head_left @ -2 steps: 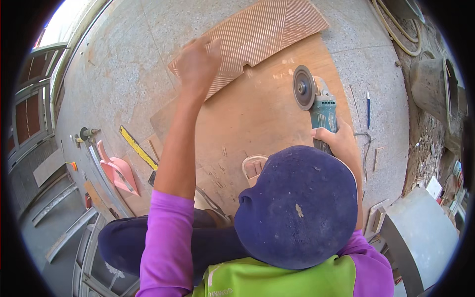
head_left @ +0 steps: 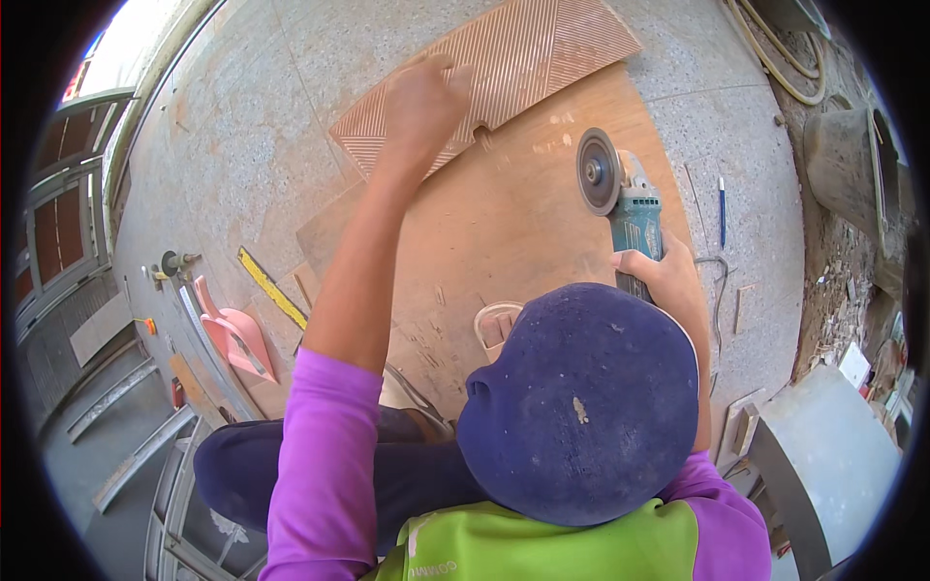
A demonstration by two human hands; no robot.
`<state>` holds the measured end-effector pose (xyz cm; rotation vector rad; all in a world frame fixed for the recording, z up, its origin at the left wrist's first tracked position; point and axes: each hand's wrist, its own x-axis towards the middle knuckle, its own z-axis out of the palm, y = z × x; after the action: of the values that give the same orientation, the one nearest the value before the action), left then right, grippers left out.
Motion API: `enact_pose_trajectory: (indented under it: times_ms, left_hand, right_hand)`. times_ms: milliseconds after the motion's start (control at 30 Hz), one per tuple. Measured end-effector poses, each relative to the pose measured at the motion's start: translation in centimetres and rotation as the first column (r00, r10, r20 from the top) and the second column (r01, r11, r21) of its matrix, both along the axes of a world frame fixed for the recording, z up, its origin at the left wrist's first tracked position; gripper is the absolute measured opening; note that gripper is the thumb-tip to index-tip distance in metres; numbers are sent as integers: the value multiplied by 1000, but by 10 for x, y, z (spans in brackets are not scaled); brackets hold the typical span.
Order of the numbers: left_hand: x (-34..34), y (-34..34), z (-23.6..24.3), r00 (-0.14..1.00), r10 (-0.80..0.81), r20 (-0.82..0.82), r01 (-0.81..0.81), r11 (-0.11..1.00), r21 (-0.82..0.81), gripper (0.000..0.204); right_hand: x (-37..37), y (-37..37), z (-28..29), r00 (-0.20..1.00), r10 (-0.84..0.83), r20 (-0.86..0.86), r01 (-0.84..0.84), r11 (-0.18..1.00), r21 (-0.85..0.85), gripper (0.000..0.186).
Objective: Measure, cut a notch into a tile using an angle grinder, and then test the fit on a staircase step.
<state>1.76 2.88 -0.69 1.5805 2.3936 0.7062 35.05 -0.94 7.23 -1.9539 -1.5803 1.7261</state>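
A ribbed, tan tile panel (head_left: 528,58) with a small notch in its lower edge lies across the top of a wooden board (head_left: 484,223). Over the panel's left part is my left hand (head_left: 423,102), blurred, with fingers that look curled; I cannot make out whether it holds anything or touches the surface. My right hand (head_left: 659,266) grips a teal angle grinder (head_left: 635,223) at the board's right side, its round disc (head_left: 598,169) upright and facing left. A dark blue cap or head covering (head_left: 581,407) hides part of the lower board and my right forearm.
Left lie a yellow straightedge (head_left: 271,286), pink dustpan (head_left: 242,339) and metal strips. Right are a blue pencil (head_left: 722,213), a cord, grey tub (head_left: 838,169), hose (head_left: 804,87), rubble and grey sheet (head_left: 823,445). Gates and frames (head_left: 63,232) stand at the far left.
My left hand has moved to the right and slightly up across the ribbed panel. My right hand and the grinder are almost unchanged.
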Motion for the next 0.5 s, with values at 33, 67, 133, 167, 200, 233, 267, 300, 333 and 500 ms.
enact_pose_trajectory:
  times_ms: [33, 67, 133, 167, 200, 233, 267, 300, 333, 500]
  left_hand:
    - [18, 10, -6, 999, -51, 16, 51, 999, -9, 51]
    - [30, 23, -13, 986, -154, -70, 154, 988, -5, 52]
    - [50, 40, -17, 953, -261, -155, 262, 965, -10, 53]
    - [58, 48, -15, 956, -290, -48, 280, 947, -160, 54]
    - [66, 53, -12, 952, -300, 60, 304, 903, -305, 56]
    - [71, 54, -17, 951, -306, 55, 308, 902, -303, 56]
    - [76, 52, -21, 938, -342, -61, 306, 895, -323, 57]
    - [80, 50, -25, 910, -375, -176, 301, 890, -343, 57]
    - [81, 52, -29, 907, -378, -185, 302, 891, -339, 57]
    - [99, 53, -46, 787, -377, -489, 173, 895, -411, 59]
  right_hand:
    - [10, 1, 3, 1000, 8, -1, -8, 1000, -13, 45]
    - [15, 0, 8, 1000, 7, 20, -7, 1000, -3, 45]
    - [25, -1, 12, 999, -2, 40, 2, 1000, 5, 45]
    - [31, -2, 11, 998, -13, 55, 13, 1000, -5, 45]
    - [37, -3, 11, 997, -23, 69, 24, 1000, -15, 45]
    - [39, -4, 11, 998, -29, 65, 29, 999, -12, 45]
    - [41, -5, 11, 997, -28, 67, 30, 999, -16, 45]
    - [44, -6, 11, 997, -28, 69, 29, 999, -19, 45]
    - [46, -9, 9, 998, -32, 61, 33, 999, -13, 45]
    - [53, -17, 11, 996, -77, 37, 78, 997, -24, 45]
